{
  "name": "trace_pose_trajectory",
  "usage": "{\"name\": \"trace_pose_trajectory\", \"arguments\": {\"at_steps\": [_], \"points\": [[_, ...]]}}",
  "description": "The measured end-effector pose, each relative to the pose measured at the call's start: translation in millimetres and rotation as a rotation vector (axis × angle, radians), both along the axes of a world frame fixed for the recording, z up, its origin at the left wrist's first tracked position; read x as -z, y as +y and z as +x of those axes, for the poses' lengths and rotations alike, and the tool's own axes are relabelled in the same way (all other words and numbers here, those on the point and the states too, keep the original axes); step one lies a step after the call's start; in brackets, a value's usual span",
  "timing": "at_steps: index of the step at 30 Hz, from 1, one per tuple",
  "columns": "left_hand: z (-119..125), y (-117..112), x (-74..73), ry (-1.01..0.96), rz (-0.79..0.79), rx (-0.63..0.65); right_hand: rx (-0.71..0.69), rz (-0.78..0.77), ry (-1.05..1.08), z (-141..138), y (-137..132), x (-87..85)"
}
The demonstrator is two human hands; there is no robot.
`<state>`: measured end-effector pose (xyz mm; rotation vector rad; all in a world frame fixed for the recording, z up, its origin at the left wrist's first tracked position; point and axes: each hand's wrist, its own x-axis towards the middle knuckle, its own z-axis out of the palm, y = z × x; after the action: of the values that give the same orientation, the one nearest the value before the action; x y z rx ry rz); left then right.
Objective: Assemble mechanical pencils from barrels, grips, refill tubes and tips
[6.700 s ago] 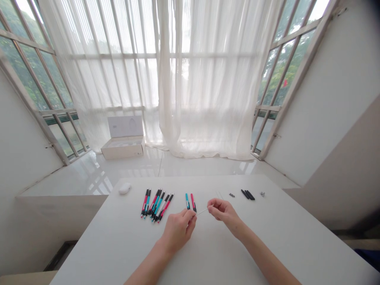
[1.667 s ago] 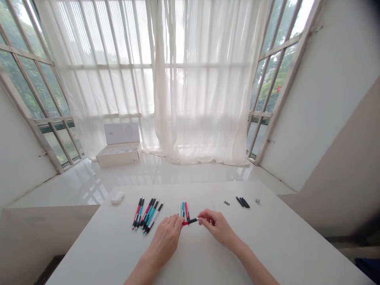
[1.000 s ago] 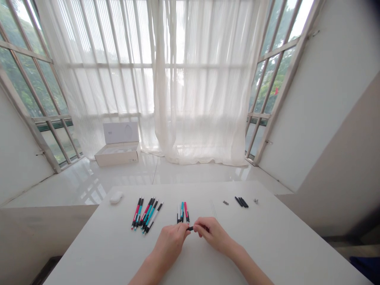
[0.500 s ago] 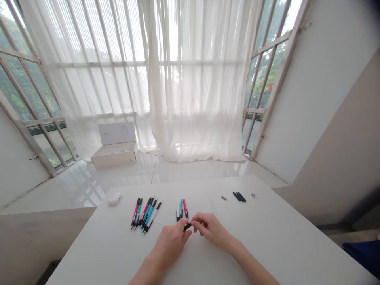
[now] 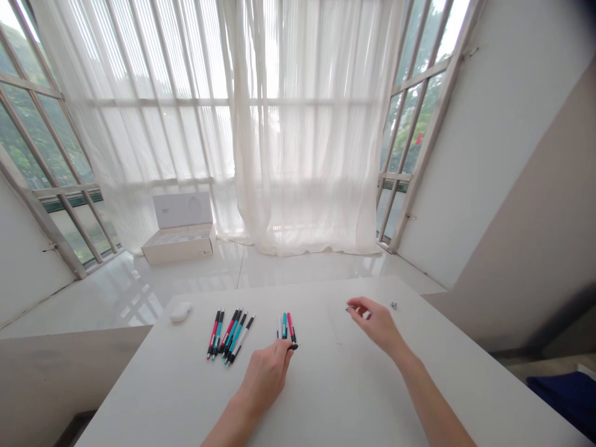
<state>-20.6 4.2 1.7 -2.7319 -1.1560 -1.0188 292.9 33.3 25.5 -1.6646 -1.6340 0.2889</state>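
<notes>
My left hand [image 5: 272, 371] is closed around a short black pen grip [image 5: 293, 347], its end showing past the fingertips. A thin light tip seems to stick out of it. My right hand [image 5: 376, 320] is at the right of the table, thumb and forefinger pinched together at the small grey springs [image 5: 348, 308], mostly hidden by the fingers. Just beyond my left hand lie white, teal and red pen barrels [image 5: 284, 326]. Between the hands are thin clear refills [image 5: 334, 326].
Several assembled pens [image 5: 230, 335] lie on the left of the white table [image 5: 326, 397]. A white earbud case [image 5: 180, 312] is at the far left corner. Small grey pieces [image 5: 393, 305] lie beyond my right hand. An open white box [image 5: 179, 242] stands on the sill.
My right hand has left the black grip and moved right and away to the small springs, now covering the black grips there. My left hand keeps its hold, shifted slightly.
</notes>
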Motion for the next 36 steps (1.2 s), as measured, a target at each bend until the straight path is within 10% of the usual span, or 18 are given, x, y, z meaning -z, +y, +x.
{"name": "trace_pose_trajectory", "arguments": {"at_steps": [4,9,36], "points": [[-0.1,-0.4,-0.9,-0.009,-0.018,0.022,0.447,-0.173,-0.155,93.2,-3.2,18.8],[1.2,-1.2,0.8,-0.019,-0.040,0.035,0.563,-0.285,-0.192,142.6,-7.2,36.9],[0.4,1.3,-0.8,-0.064,-0.138,0.061,0.510,-0.233,-0.201,149.2,20.1,47.8]]}}
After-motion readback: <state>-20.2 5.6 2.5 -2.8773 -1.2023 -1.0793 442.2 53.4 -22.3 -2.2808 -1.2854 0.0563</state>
